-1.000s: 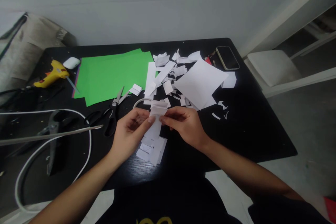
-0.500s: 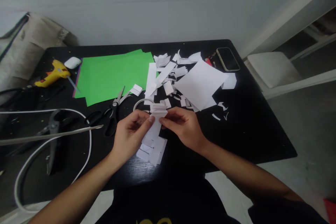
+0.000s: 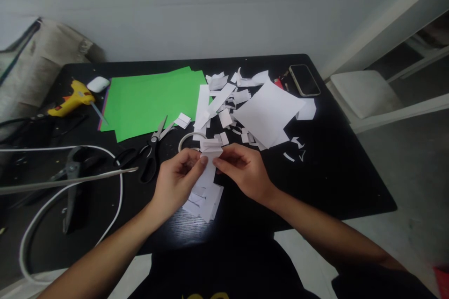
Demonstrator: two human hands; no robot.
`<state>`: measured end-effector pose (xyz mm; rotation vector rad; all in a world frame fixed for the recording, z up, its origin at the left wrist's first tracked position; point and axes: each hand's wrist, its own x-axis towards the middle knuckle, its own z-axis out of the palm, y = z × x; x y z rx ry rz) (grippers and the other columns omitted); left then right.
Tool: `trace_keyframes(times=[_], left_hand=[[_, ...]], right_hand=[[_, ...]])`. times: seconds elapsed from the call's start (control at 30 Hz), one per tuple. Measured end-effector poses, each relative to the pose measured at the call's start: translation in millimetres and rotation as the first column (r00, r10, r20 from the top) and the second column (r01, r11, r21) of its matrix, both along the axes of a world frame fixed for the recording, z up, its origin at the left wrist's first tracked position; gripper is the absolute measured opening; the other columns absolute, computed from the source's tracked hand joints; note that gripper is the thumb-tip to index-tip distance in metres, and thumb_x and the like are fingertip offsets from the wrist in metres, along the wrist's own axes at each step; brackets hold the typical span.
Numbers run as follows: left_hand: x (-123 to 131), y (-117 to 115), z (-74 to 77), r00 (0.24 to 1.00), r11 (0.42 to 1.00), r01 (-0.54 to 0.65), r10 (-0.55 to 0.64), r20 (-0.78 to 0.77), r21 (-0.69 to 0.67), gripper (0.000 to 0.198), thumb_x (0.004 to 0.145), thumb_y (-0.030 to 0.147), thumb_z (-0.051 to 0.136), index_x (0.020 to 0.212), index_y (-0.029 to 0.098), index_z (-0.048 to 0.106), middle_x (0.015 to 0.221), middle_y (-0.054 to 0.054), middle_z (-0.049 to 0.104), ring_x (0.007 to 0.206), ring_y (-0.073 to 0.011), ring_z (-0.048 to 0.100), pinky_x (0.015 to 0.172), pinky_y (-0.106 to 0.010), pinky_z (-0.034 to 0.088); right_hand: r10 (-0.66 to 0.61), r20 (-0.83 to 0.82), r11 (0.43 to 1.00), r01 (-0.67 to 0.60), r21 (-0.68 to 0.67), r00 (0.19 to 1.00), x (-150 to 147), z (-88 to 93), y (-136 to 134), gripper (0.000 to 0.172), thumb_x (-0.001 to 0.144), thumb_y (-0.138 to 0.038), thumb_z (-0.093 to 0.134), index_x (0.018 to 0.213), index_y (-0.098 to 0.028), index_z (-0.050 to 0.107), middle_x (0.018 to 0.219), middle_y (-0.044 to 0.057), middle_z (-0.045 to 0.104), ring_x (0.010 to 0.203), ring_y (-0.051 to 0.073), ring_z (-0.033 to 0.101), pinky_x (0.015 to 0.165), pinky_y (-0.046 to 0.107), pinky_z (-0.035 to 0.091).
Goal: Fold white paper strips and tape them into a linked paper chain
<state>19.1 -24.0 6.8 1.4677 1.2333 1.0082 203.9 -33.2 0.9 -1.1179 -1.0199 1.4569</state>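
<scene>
A strip of white paper (image 3: 207, 168), folded at its far end, is held up between my two hands. My left hand (image 3: 177, 178) pinches its left edge, thumb on top. On the right edge, the thumb and fingers of my right hand (image 3: 247, 170) are closed, their tips partly hidden. Below the strip, cut white paper pieces (image 3: 210, 201) with some drawn lines lie in a small pile on the black table (image 3: 315, 173). Just beyond my left hand rests a pale ring (image 3: 185, 138), partly covered. Open black-handled scissors (image 3: 152, 149) lie left of that hand.
Green sheets (image 3: 154, 103) lie at the back left, near a yellow glue gun (image 3: 75, 98) and a white case (image 3: 98, 84). White scraps and a large white sheet (image 3: 268, 114) spread behind my hands. A phone (image 3: 304, 79), pliers-like tool (image 3: 72, 187) and white cable (image 3: 121, 196) are also there.
Both hands keep hold of the paper strip in nearly the same place. The strip's folded end has shifted very slightly; nothing else on the table has moved.
</scene>
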Motion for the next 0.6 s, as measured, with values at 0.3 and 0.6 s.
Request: trace_keyframes(times=[0.3, 0.6], left_hand=[[0.1, -1.9, -4.1, 1.000, 1.000, -0.011, 0.011, -0.009, 0.002, 0.022, 0.093, 0.037, 0.072, 0.080, 0.018, 0.071, 0.062, 0.002, 0.060, 0.052, -0.0098, 0.046, 0.047, -0.020, 0.036], [-1.5, -3.1, -6.0, 1.000, 1.000, -0.012, 0.012, -0.005, -0.008, 0.021, 0.094, 0.037, 0.071, 0.084, 0.019, 0.072, 0.064, 0.001, 0.062, 0.052, -0.0097, 0.048, 0.048, -0.020, 0.038]], right_hand=[[-0.006, -0.021, 0.999, 0.005, -0.032, 1.000, 0.0, -0.4, 0.5, 0.031, 0.068, -0.032, 0.097, 0.087, -0.021, 0.075, 0.088, 0.002, 0.079, 0.083, 0.019, 0.076, 0.081, 0.033, 0.065], [-0.036, 0.012, 0.999, 0.036, 0.011, 0.999, -2.1, -3.2, -0.5, 0.031, 0.072, -0.036, 0.095, 0.089, -0.022, 0.074, 0.089, 0.003, 0.080, 0.085, 0.020, 0.078, 0.084, 0.036, 0.067]])
